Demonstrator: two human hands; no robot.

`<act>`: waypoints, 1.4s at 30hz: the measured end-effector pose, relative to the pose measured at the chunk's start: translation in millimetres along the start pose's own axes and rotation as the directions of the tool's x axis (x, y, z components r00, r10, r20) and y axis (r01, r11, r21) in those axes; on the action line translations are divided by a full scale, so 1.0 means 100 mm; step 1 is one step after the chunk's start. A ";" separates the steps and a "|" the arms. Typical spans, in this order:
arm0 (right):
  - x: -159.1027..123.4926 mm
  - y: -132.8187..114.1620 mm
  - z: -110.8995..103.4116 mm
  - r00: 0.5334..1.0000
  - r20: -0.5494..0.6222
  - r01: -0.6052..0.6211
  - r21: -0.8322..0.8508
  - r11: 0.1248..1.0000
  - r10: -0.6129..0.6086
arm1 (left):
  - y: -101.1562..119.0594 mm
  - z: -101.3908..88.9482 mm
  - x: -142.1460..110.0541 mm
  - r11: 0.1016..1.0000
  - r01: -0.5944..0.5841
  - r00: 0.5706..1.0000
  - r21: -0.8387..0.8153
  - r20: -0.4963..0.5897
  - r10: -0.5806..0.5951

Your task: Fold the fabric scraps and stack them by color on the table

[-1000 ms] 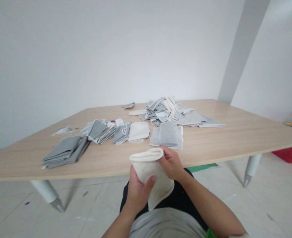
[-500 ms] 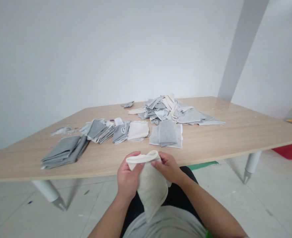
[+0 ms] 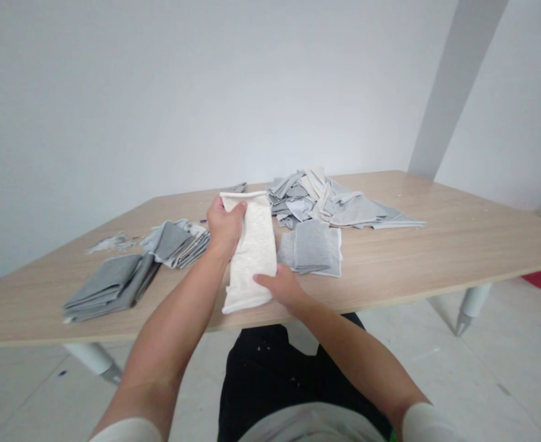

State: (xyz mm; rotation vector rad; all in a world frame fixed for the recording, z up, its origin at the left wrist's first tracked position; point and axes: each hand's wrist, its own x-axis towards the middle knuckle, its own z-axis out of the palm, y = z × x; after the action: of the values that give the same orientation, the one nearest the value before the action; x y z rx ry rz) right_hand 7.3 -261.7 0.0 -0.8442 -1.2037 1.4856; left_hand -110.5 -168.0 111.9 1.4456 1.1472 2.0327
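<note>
A cream piece of knit fabric [image 3: 253,252] is stretched lengthwise between my hands, above the near part of the table. My left hand [image 3: 226,224] grips its upper left, thumb on the front. Lower down, my right hand [image 3: 283,285] pinches the right edge with the thumb across the front. The far end shows a rolled white edge. Behind this fabric, the small cream stack and the grey patterned stack seen earlier are hidden. Folded grey squares [image 3: 311,245] lie just right of it.
A loose heap of grey and cream cloth [image 3: 344,205] covers the back middle of the table [image 3: 436,245]. At left are a folded dark grey stack [image 3: 107,285], a mixed pile of folded cloths [image 3: 173,240] and white scraps [image 3: 111,242].
The cream fabric has gone from hanging bunched over my lap to stretched out over the table. My left hand has moved forward to its far end, my right hand to its near part.
</note>
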 end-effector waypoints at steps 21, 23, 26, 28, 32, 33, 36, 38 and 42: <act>0.87 0.12 0.10 0.903 -0.154 -0.390 0.096 0.916 0.401 | -1.22 0.10 0.77 0.717 0.107 0.972 0.688 0.081 -0.223; 0.87 0.13 0.09 0.887 -0.175 -0.423 0.062 0.904 0.427 | -1.22 0.05 0.70 0.669 0.026 0.966 0.743 0.154 -0.209; 0.79 0.09 0.07 0.872 -0.206 -0.448 0.026 0.893 0.444 | -1.16 0.00 0.60 0.628 -0.131 0.924 0.767 0.324 -0.202; 0.69 0.05 0.02 0.880 -0.219 -0.438 -0.029 0.899 0.421 | -1.09 -0.02 0.52 0.614 -0.222 0.875 0.757 0.432 -0.216; 0.39 0.00 -0.19 0.974 -0.121 -0.218 -0.291 0.932 0.190 | -0.94 -0.07 0.34 0.615 -0.386 0.749 0.688 0.623 -0.226; 0.32 -0.02 -0.25 0.989 -0.092 -0.138 -0.362 0.922 0.113 | -0.91 -0.08 0.29 0.619 -0.425 0.711 0.661 0.667 -0.224; 0.18 -0.10 -0.43 0.997 -0.049 0.021 -0.595 0.803 -0.062 | -0.87 -0.09 0.16 0.624 -0.504 0.600 0.597 0.762 -0.245; 0.15 -0.19 -0.58 0.989 -0.034 0.080 -0.708 0.702 -0.147 | -0.84 -0.09 0.10 0.612 -0.545 0.563 0.572 0.791 -0.239; 0.31 -0.47 -1.06 0.954 -0.046 0.123 -0.843 0.523 -0.297 | -0.78 -0.14 0.03 0.541 -0.677 0.533 0.500 0.839 -0.108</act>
State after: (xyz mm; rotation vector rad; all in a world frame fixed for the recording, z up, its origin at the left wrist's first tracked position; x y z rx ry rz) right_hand 110.7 -204.1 20.3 -1.3647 -1.8269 0.5204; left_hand -134.7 -125.5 50.1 2.8151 1.4287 0.5643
